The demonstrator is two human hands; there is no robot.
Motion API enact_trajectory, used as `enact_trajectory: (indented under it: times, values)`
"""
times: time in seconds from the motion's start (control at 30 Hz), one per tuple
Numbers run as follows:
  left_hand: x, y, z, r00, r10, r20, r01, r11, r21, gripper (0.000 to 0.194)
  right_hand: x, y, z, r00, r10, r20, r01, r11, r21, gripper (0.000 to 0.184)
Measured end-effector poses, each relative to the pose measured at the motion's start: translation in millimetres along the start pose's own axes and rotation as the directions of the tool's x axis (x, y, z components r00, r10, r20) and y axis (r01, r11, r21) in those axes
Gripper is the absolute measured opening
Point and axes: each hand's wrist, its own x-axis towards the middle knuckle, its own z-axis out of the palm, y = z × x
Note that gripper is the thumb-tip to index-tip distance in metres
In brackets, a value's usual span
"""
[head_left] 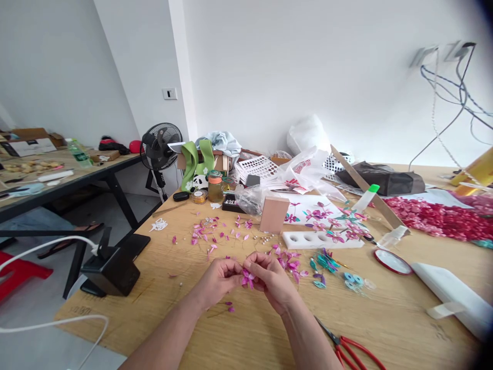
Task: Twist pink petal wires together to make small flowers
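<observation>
wooden table [385, 318]: pink flower [247, 279] pinched between left hand [220, 281] and right hand [271, 280]

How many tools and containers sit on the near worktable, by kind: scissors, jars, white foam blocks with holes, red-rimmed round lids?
Scissors: 1, red-handled, by the right forearm
Jars: 1, the amber jar
White foam block with holes: 1
Red-rimmed round lid: 1
Total: 4
Both hands, left hand and right hand, pinch a pink flower.
</observation>
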Motion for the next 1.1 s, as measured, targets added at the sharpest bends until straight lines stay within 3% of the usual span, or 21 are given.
enact_trajectory:
  times: [0.47, 0.8, 1.1]
  values:
    - [-0.6, 3.9, -1.2, 0.999, 0.003, -0.032, -0.002, 1.000, 0.015, 0.025, 0.3, -0.1, -1.1, 1.000, 0.014, 0.018, -0.014, 1.000, 0.004, 0.035]
    - [3.6, -3.5, -5.0, 0.994, 0.053, -0.095, -0.053, 0.999, -0.002, 0.023, 1.5, 6.0, -2.0, 0.995, -0.094, -0.025, 0.090, 0.988, -0.129, 0.037]
    - [3.9, -4.0, -5.4, 0.992, 0.073, -0.105, -0.073, 0.997, 0.004, 0.021, 0.5, 2.9, -0.8, 0.996, -0.092, -0.007, 0.091, 0.986, -0.137, 0.035]
